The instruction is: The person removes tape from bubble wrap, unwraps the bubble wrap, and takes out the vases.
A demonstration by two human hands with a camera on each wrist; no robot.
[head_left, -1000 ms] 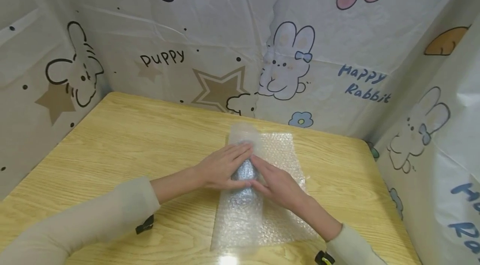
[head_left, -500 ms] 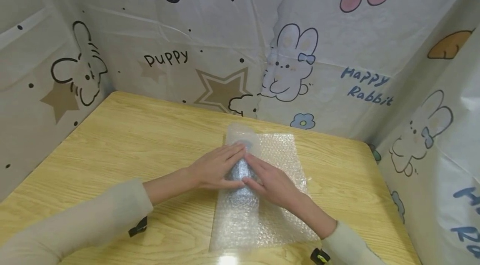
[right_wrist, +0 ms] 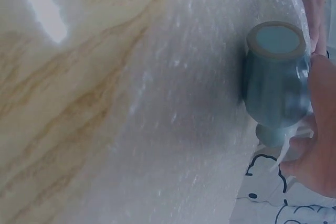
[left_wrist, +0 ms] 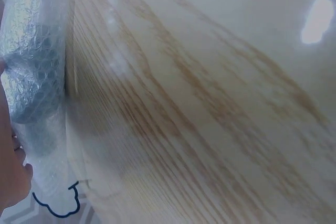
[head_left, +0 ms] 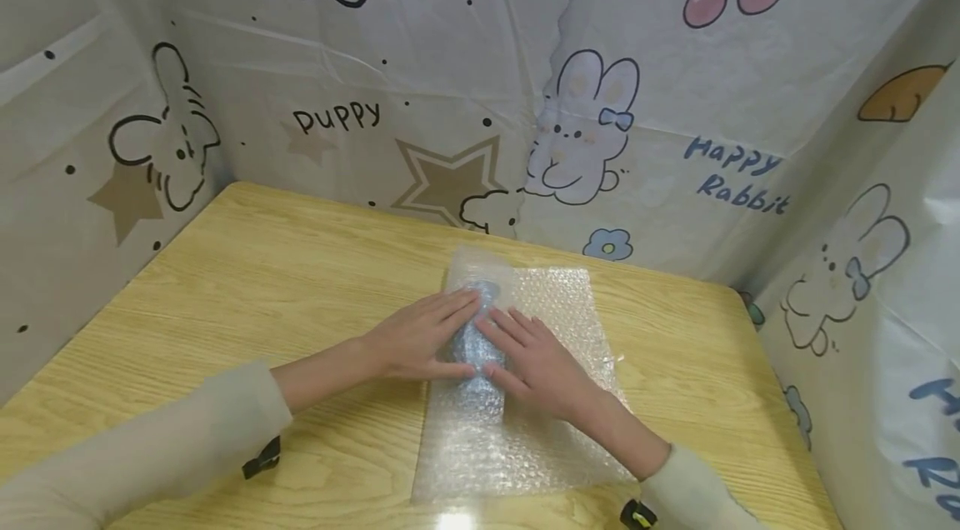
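Head: L fingers (head_left: pixel 453 306), R fingers (head_left: pixel 511 333) ~straight on bubble wrap (head_left: pixel 474 440).

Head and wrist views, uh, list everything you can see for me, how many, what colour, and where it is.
table: 1, yellow wood grain, under the work
bubble wrap: 1 sheet as far as visible, clear, on the table
vase: 1, blue-green, on its side in a fold of the bubble wrap
backdrop: number of sheets unclear, off-white, behind and beside the table
prints: many, mixed colours, on the backdrop
gadgets: 2, mostly black, low in the head view, left and right
sleeves: 2, pale, on both arms
left hand: 1, bare, at the vase's left
right hand: 1, bare, at the vase's right
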